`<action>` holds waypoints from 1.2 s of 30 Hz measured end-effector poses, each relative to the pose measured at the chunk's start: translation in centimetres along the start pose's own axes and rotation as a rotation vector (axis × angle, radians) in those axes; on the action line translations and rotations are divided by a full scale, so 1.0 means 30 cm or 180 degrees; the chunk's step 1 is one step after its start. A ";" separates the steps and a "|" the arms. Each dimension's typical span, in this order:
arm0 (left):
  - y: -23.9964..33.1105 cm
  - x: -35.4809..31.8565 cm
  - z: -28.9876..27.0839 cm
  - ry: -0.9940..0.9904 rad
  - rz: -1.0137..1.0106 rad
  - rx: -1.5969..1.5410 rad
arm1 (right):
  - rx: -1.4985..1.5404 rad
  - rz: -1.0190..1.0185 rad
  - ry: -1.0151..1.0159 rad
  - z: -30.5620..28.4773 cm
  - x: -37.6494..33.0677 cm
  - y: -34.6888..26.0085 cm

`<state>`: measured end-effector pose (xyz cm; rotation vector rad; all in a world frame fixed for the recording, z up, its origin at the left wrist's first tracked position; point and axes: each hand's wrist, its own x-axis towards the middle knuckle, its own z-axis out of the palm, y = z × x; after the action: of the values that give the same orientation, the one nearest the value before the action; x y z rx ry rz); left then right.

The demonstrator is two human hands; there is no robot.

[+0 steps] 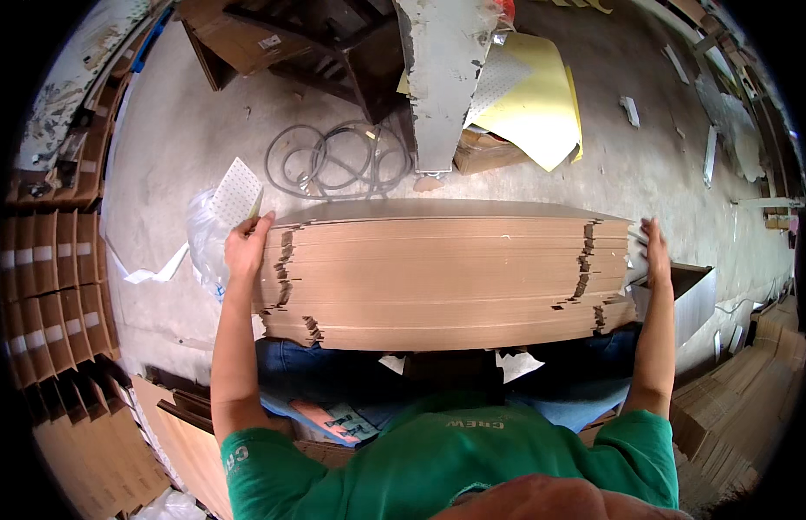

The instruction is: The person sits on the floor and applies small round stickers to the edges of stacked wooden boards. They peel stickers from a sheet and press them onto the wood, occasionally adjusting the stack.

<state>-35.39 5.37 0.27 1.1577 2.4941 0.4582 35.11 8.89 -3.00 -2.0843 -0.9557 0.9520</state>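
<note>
A thick stack of flat brown cardboard sheets (437, 273) stretches across my lap, its layered, slotted edges facing up. My left hand (246, 247) presses against the stack's left end, with its fingertips at the far corner. At the opposite end is my right hand (656, 250), its fingers stretched out along the side; a narrow gap shows between them and the cardboard. Torn, uneven notches run through the layers near both ends.
Coiled grey hose (320, 165) lies on the concrete floor beyond the stack. A grey post-like piece (442, 78) stands beside yellow sheeting (533, 108). Divided cardboard boxes (56, 295) line the left; more flat cardboard (732, 390) is piled at right, near an open box (693, 299).
</note>
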 end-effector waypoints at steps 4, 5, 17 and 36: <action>0.005 0.013 0.000 -0.0093 -0.0030 -0.0098 | 0.1609 0.0559 -0.1148 0.128 -0.027 0.002; -0.012 0.013 0.000 -0.0117 -0.0046 -0.0122 | 0.1769 0.0576 -0.1238 0.134 -0.031 0.006; -0.040 0.061 0.030 0.0042 0.0052 -0.0575 | 0.1997 0.0648 -0.0751 0.209 -0.083 -0.192; -0.007 0.058 0.015 0.0586 0.0064 0.0320 | 0.1211 0.0136 -0.1035 0.285 0.094 -0.266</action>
<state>-36.38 6.66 -0.52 1.2300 2.6926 0.4690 26.75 17.51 -2.28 -1.6672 -0.8102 1.4053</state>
